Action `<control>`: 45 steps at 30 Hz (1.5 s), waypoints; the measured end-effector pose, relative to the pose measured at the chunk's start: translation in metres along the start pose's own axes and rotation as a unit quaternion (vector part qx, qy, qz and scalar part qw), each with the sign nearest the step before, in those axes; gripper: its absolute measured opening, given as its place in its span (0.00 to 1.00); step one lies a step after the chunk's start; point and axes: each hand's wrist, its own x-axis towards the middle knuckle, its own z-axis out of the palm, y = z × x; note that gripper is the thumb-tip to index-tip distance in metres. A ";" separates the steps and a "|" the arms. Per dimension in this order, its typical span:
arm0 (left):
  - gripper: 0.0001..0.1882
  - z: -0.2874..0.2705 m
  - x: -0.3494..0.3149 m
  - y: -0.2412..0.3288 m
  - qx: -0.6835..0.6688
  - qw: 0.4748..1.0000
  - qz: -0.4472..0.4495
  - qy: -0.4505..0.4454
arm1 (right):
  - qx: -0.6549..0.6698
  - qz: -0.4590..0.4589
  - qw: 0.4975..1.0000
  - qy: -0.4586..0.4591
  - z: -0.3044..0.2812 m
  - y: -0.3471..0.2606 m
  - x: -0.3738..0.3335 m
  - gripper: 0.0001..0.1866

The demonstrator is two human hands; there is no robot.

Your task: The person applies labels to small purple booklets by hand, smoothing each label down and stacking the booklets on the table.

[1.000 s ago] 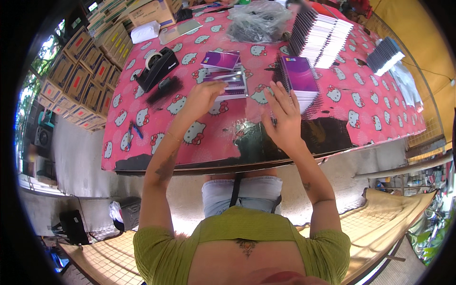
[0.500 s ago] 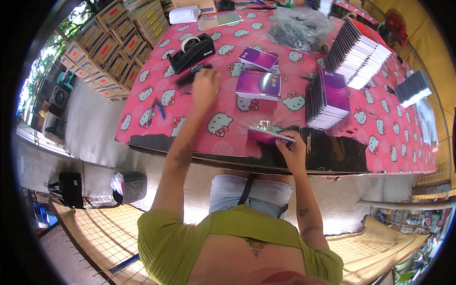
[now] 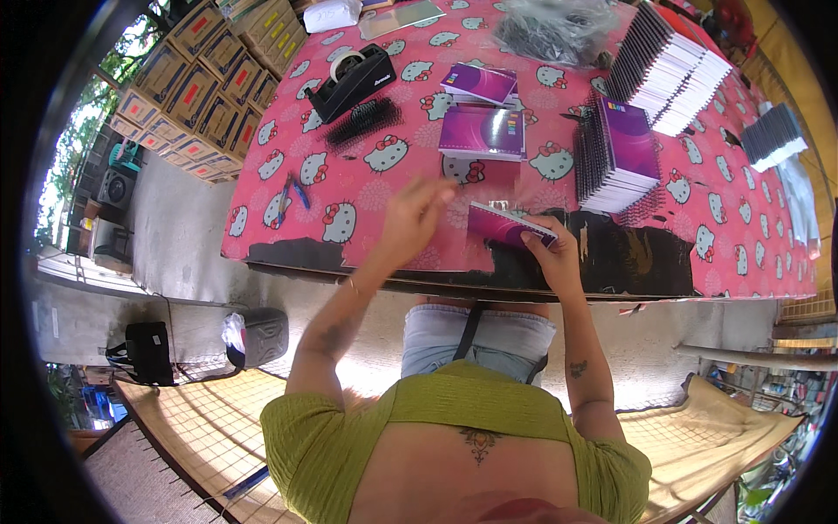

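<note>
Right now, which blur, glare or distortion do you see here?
In the head view: left hand blurred; glare whitens part of the purple notebook just beyond it; near edge of the table bows; upper-left foliage looks washed out.

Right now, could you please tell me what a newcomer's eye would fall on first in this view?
Probably the bright pink tablecloth, printed with white cat faces, across the middle of the view. Next might come the purple notebook held in the right hand near the cloth's front edge. The tall stack of spiral-bound notebooks toward the far right and the cardboard boxes piled at the left also stand out.
</note>
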 end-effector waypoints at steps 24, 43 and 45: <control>0.10 -0.002 0.004 -0.004 -0.008 0.986 0.091 -0.142 | 0.002 -0.015 0.999 -0.047 0.001 -0.008 0.001 0.13; 0.25 0.004 0.019 0.029 0.167 0.966 0.164 -0.111 | -0.048 -0.022 0.999 -0.005 0.013 -0.020 -0.007 0.15; 0.32 0.012 0.012 0.039 0.240 0.956 0.157 -0.066 | -0.079 -0.031 0.996 0.029 0.023 -0.027 -0.011 0.15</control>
